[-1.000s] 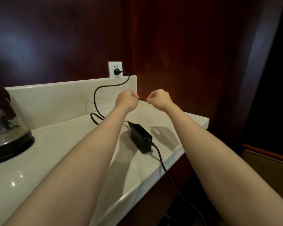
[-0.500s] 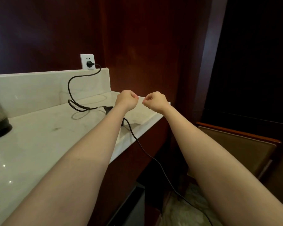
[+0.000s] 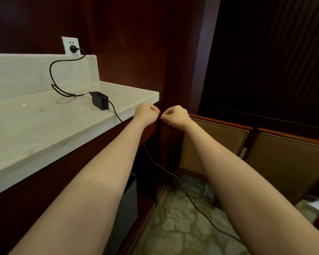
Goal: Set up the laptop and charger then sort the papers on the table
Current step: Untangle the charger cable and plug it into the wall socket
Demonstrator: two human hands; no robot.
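With your left hand (image 3: 145, 112) and right hand (image 3: 175, 115) curled empty, gather the cable (image 3: 184, 190) gently so the brick (image 3: 100, 100) doesn't slide off the counter (image 3: 44, 129).

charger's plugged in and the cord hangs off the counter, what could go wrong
The cable trails loose across the floor, so a foot could snag it. A snag might drag the charger brick off the counter or strain the plug.
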